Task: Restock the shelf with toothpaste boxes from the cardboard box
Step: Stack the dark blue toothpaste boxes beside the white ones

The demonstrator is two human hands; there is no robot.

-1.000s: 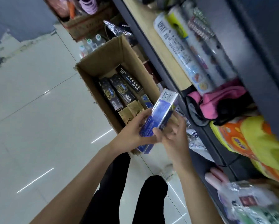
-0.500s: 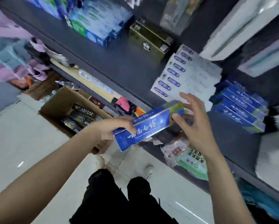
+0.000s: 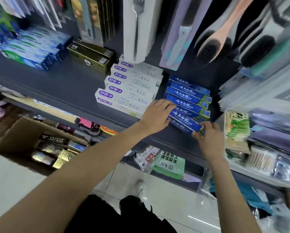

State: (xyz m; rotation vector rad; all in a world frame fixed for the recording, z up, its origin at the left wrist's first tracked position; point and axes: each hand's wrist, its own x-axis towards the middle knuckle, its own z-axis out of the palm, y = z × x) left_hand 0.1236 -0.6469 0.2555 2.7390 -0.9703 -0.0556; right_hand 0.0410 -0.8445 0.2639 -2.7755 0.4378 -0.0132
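Head view showed both hands, left (image 3: 156,116) and right (image 3: 208,137), closed on a blue box (image 3: 185,124), squaring it at the shelf (image 3: 70,88) front edge.

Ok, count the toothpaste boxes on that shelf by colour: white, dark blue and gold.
White boxes: 6 showing
Dark blue boxes: 6, one of them held by the left hand and right hand
Gold boxes: 2
Total: 14

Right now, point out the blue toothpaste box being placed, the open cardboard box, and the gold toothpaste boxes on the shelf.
Blue toothpaste box (image 3: 185,123): head view, top face.
Open brown cardboard box (image 3: 18,134): head view, inner wall.
Gold toothpaste boxes (image 3: 90,57): head view, top face.
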